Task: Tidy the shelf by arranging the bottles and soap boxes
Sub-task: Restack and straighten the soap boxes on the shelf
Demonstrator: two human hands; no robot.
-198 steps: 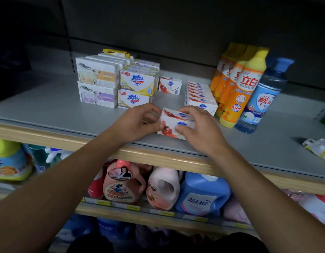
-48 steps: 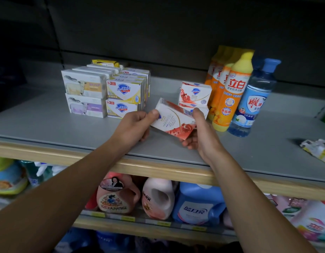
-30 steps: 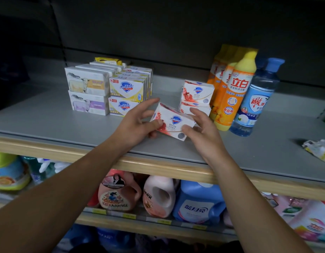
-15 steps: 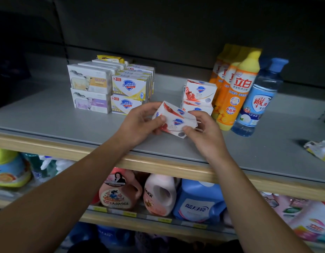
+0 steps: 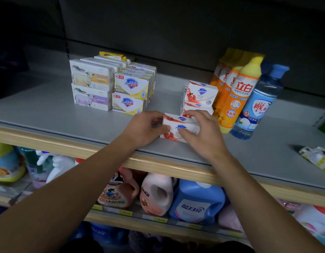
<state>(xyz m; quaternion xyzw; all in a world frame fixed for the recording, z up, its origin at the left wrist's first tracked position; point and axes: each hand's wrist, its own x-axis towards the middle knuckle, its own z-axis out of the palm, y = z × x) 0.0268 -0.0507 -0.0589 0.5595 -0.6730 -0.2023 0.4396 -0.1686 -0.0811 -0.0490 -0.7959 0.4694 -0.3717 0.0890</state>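
Note:
A white soap box with red fruit print (image 5: 178, 131) sits low on the grey shelf (image 5: 70, 117), near its front edge. My left hand (image 5: 143, 129) grips its left end and my right hand (image 5: 203, 133) grips its right end from above. Just behind stands a two-high stack of the same red-and-white boxes (image 5: 200, 96). To the left are stacked yellow Safeguard boxes (image 5: 130, 93) and sheep-print soap boxes (image 5: 91, 87). On the right stands a row of orange dish-soap bottles (image 5: 236, 95) and a clear bottle with a blue cap (image 5: 258, 105).
A crumpled yellow-white packet (image 5: 317, 157) lies at the shelf's right edge. Below the wooden shelf lip (image 5: 158, 165) stand detergent jugs, pink (image 5: 156, 194) and blue (image 5: 196, 201). A dark back panel closes the shelf behind.
The box was held tilted in the air between both hands. It has come down level onto the shelf in front of the red-and-white stack, both hands still on it.

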